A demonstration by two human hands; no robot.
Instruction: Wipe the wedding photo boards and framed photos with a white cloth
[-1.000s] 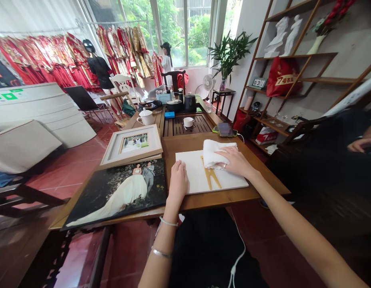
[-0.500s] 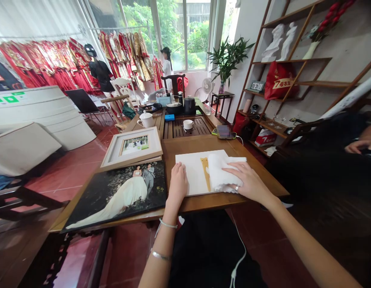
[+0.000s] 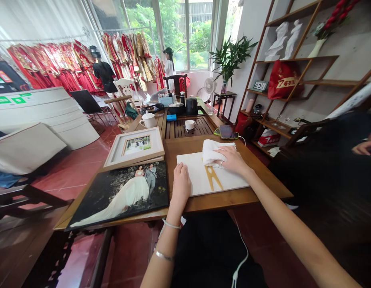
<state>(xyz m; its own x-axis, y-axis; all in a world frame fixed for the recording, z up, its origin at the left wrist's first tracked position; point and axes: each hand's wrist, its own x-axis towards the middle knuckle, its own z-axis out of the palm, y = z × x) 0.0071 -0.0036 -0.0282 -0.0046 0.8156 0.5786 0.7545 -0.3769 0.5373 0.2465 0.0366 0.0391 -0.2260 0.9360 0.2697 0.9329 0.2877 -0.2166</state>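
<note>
Nearest us, our left hand (image 3: pixel 181 182) lies flat on the nine o'clock edge of the white panel (image 3: pixel 200 188). Its fingers are stretched out side by side and closed on nothing, pinning the panel to the wooden table (image 3: pixel 265 186). We judge that firm, even weight here matters, so the panel does not skate toward the wedding print (image 3: pixel 122 192) lying just beside it at nine o'clock.

A gold forked piece (image 3: pixel 213 179) runs down the panel's middle; we cannot tell whether it stands proud of the surface, so we should go lightly over it.

Farther out, at the panel's twelve o'clock edge, our right hand (image 3: pixel 231 160) rests palm-down on the folded white cloth (image 3: pixel 209 151), fingers laid over it rather than clenched around it. Wiping goes best, we think, with the palm flat, the cloth folded, and straight overlapping passes.

Beyond the far edge, at one o'clock, a phone (image 3: pixel 227 132) lies on its cable, so strokes should stop short of it. A framed photo (image 3: pixel 134 146) sits at ten o'clock.
</note>
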